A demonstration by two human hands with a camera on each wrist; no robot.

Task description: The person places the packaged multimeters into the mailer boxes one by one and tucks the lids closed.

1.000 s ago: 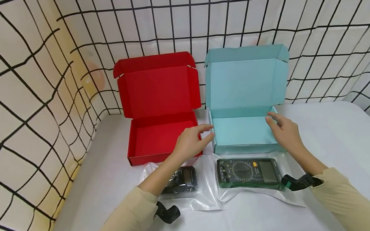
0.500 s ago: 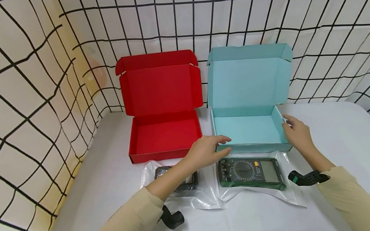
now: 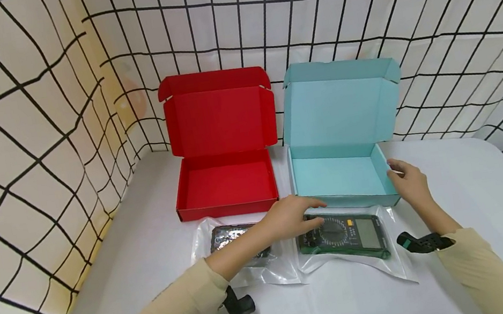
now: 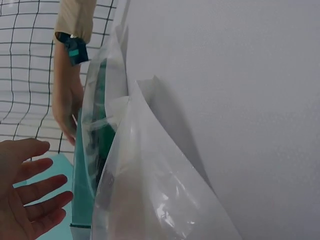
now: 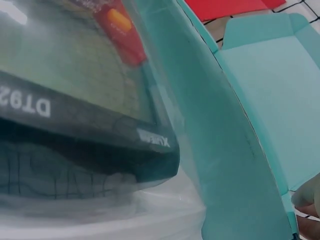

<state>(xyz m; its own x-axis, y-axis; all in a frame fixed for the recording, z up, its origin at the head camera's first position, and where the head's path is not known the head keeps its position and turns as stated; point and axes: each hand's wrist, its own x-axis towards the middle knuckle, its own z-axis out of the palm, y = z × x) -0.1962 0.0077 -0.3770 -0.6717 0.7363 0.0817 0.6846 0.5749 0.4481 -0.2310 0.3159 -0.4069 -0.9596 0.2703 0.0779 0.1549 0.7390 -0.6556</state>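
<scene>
My left hand hovers over the left end of a green-cased digital multimeter in a clear plastic bag; its fingers are spread and hold nothing. In the left wrist view those fingers point toward the teal box. The right hand lies at the outer right wall of the teal cardboard box, fingertips at the wall's edge. This box stands with its lid raised. Partly hidden under my left forearm is a smaller dark device, also bagged. The right wrist view shows the multimeter's screen end close up.
Left of the teal box, a red cardboard box stands with its lid up. A white cloth covers the table. Black wire grid panels rise behind and at both sides. Each wrist carries a black camera mount.
My left hand has moved right and toward me, from between the boxes to over the multimeter. The right hand has shifted from the teal box's inside right edge to its outer right wall.
</scene>
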